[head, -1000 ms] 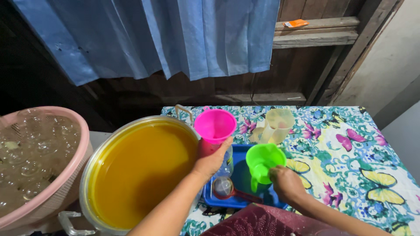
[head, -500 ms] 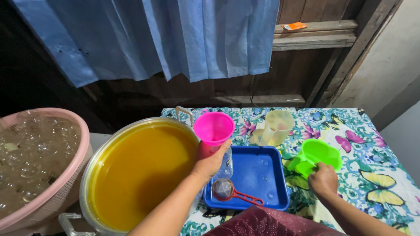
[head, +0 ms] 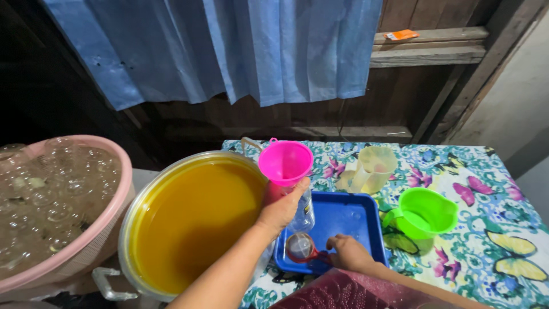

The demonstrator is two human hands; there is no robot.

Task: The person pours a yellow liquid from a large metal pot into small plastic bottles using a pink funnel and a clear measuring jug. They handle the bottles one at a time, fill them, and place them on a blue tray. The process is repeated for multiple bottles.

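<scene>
Gripping the clear bottle [head: 305, 213] beneath a pink funnel [head: 285, 161], the left hand [head: 280, 210] is closed. A small red-handled strainer [head: 301, 247] in the blue tray [head: 349, 214] is pinched by the right hand [head: 347, 253]. Filling seems under preparation; the strainer would need lifting, level, onto the funnel.

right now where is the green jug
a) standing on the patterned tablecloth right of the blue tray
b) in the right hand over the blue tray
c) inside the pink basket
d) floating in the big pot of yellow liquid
a: the green jug stands free on the patterned tablecloth, just right of the blue tray, while the right hand is down at the small red strainer in the tray.
</scene>
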